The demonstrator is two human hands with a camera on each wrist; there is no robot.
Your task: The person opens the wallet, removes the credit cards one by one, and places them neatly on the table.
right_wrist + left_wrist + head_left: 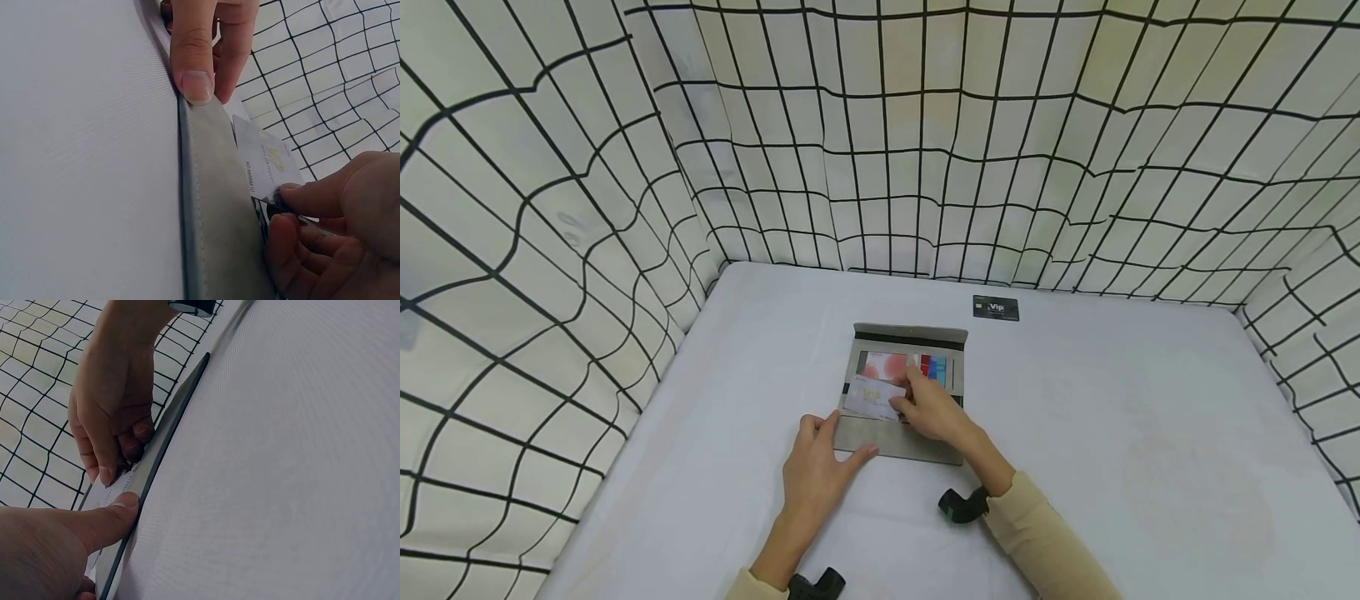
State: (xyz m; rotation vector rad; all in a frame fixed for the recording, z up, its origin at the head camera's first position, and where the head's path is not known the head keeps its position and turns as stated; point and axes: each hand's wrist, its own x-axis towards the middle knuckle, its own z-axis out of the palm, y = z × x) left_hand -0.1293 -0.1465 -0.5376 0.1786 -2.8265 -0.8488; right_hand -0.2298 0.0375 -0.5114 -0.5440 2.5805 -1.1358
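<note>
A grey card case [898, 438] lies unfolded on the white table, a flap raised at its far side. My left hand [816, 467] holds its near left corner, with the thumb along the front edge and the fingers at the left side. My right hand [928, 407] pinches the right end of a white printed card [867, 397] between thumb and fingers, over the case's inside. Gold print and a row of numbers show on this white card [259, 153] in the right wrist view. Behind it in the case are a pink-spotted card [887, 365] and a red and blue card [934, 367], partly covered by the right hand.
A black card marked Vip [996, 307] lies flat near the table's far edge, beyond and right of the case. Black netting [917, 150] over pale walls surrounds the far side and both sides of the white table [1120, 433]. Both wrists carry dark camera mounts.
</note>
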